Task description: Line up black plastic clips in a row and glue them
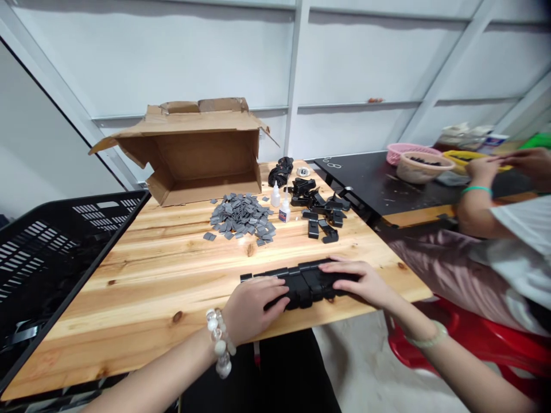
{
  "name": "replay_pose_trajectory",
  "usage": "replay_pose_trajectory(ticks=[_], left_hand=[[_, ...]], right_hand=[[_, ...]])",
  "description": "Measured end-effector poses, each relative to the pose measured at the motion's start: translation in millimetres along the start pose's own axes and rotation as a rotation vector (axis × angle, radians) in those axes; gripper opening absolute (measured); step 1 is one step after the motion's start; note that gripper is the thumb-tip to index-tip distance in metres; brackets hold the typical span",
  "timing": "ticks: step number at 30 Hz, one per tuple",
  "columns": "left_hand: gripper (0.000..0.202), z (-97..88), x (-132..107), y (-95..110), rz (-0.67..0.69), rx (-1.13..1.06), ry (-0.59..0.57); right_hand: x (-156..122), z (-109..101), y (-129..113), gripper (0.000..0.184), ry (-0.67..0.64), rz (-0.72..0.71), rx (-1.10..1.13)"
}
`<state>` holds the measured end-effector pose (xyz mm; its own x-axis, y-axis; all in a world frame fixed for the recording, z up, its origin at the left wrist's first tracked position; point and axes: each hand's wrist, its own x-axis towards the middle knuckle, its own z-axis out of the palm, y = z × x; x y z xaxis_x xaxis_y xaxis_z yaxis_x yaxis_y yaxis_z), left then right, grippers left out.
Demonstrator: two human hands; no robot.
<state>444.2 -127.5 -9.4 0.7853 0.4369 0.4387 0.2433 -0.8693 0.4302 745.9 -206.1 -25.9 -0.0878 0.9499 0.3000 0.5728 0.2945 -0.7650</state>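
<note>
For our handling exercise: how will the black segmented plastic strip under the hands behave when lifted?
The black segmented plastic strip looks jointed, so it would probably sag if lifted by one end. Its thin plastic segments suggest little weight.

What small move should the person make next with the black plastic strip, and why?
Probably the left hand should slide left and press the end of the black plastic strip. This hand and the right hand both lie over the strip's middle part, while that left end has no hand on it and lies uncovered on the wooden table.
</note>
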Motion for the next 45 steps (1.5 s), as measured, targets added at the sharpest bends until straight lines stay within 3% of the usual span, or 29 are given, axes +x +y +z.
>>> replay_pose_trajectory(ticks=[3, 7, 10, 14, 19, 23, 27, 31, 34, 39, 45], left_hand=[[0.026, -15.9, -3.7, 4.2, -0.037, 0.013, 0.016], [0.031, -27.2, -20.1, -1.4, -0.142, 0.01, -0.012], [0.042, -20.9, -32.6, -6.7, -0.174, 0.064, -0.085], [0.041, -4.9, -38.5, -6.5, -0.256, 0.065, -0.11], [0.034, 5.0, -35.9, -5.3, -0.246, 0.009, -0.075], [0.035, 4.9, -35.9, -4.4, -0.205, 0.017, -0.05], [0.035, 4.9, -36.2, -1.6, -0.227, 0.058, -0.047], [0.037, 6.6, -37.1, -2.4, -0.212, 0.05, -0.04], [0.038, 8.4, -37.8, -4.6, -0.191, 0.039, -0.031], [0.035, 12.0, -34.2, -2.2, -0.208, 0.007, -0.034], [0.03, 28.1, -18.2, 10.5, -0.274, -0.058, 0.014]], right_hand=[[-0.1, -9.1, -6.6, 0.043, 0.058, 0.044, -0.091], [4.0, -3.9, -27.0, 0.034, -0.038, -0.151, -0.31], [6.6, 15.1, -40.0, 0.039, -0.142, -0.204, -0.417], [5.8, 37.0, -39.2, 0.033, -0.121, -0.177, -0.449], [5.3, 42.2, -31.1, 0.03, -0.114, -0.212, -0.457], [8.4, 27.7, -40.1, 0.034, -0.168, -0.193, -0.487], [4.5, -11.4, -46.9, 0.06, -0.145, -0.014, -0.483], [-10.1, -39.9, -35.0, 0.058, -0.173, 0.156, -0.351], [-19.7, -37.6, -19.7, 0.048, -0.194, 0.196, -0.242], [-23.8, -26.1, -0.4, 0.04, -0.111, 0.146, -0.159], [-26.8, -39.0, 10.5, 0.041, -0.034, 0.164, -0.169]])
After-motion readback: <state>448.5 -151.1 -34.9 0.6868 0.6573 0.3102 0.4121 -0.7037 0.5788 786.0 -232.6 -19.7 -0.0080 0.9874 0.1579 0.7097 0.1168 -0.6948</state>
